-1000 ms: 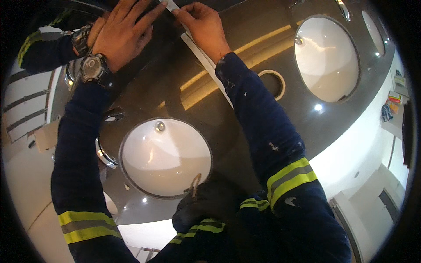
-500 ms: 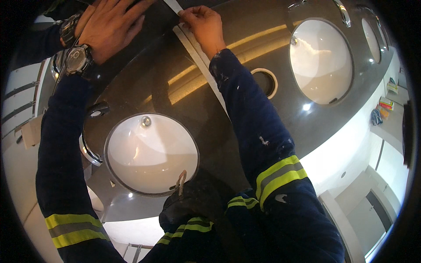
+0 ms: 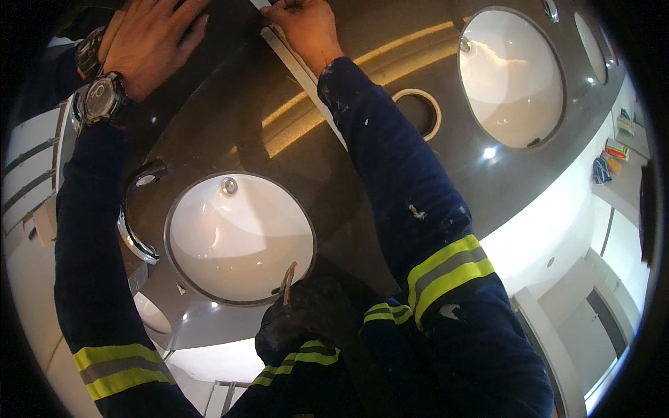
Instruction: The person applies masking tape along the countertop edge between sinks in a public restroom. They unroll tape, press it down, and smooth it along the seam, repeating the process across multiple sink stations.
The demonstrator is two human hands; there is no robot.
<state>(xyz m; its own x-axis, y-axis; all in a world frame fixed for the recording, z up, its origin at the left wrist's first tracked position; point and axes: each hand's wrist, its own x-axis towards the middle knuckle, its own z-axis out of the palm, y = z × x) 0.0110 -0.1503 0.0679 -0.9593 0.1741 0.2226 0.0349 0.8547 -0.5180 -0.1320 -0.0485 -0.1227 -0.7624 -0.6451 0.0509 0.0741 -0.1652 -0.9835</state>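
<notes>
My left hand (image 3: 150, 45) is spread flat at the upper left, against or very near a dark mirror surface that doubles the hand and its wristwatch (image 3: 102, 97). Its fingertips run out of the top edge. At the top middle my right hand (image 3: 304, 29) has its thumb and fingers pinched together on a narrow pale strip of tape (image 3: 259, 4). Another pale length (image 3: 300, 73) slants down beneath that hand and passes behind my right forearm; I cannot tell whether it is the same strip. A roll of masking tape (image 3: 436, 122) lies on the counter right of that forearm.
The dark glossy counter (image 3: 341, 216) holds a white round basin (image 3: 240, 237) in front of me and another basin (image 3: 512, 83) at right. A chrome faucet (image 3: 136, 237) curves beside the near basin. Small packages (image 3: 613, 157) sit at the far right.
Both hands appear slightly higher and further left in the picture, while the counter and basins have also shifted a little. My right hand keeps its pinch; my left stays spread.
</notes>
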